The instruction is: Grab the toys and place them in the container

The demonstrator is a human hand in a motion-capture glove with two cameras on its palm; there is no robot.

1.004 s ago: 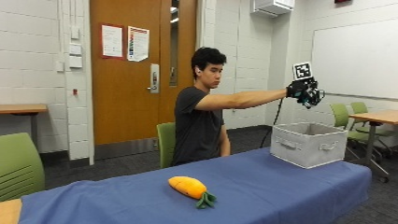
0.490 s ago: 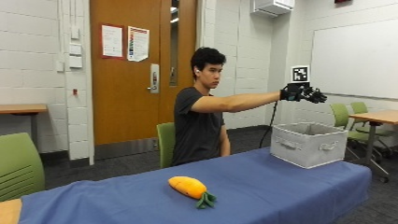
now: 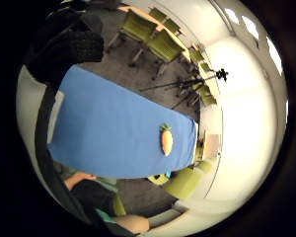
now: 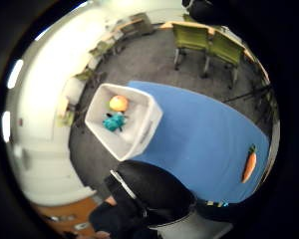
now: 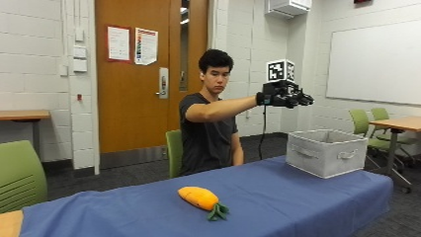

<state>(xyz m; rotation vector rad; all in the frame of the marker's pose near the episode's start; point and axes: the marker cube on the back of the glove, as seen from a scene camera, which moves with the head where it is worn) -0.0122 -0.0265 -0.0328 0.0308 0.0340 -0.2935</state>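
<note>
My gloved right hand (image 5: 287, 96) is held out at shoulder height, high above the left edge of the grey fabric container (image 5: 325, 152). Its fingers are spread and hold nothing. The container stands at the right end of the blue table (image 5: 296, 197). In the thumb side palm view the container (image 4: 139, 134) holds an orange round toy (image 4: 118, 103) and a teal toy (image 4: 113, 122). An orange carrot toy (image 5: 200, 198) with green leaves lies on the cloth near the table's middle, well left of the hand. Both palm views show the carrot toy (image 3: 166, 139) (image 4: 249, 163) too.
The person sits behind the table on a green chair (image 5: 174, 148). Another green chair (image 5: 20, 173) stands at the left end. More green chairs (image 5: 368, 123) and a wooden table (image 5: 401, 122) stand at the right, beyond the container.
The raised hand has drifted left from over the middle of the container to above its left edge. Its fingers went from hanging down to spread out. The carrot has not moved.
</note>
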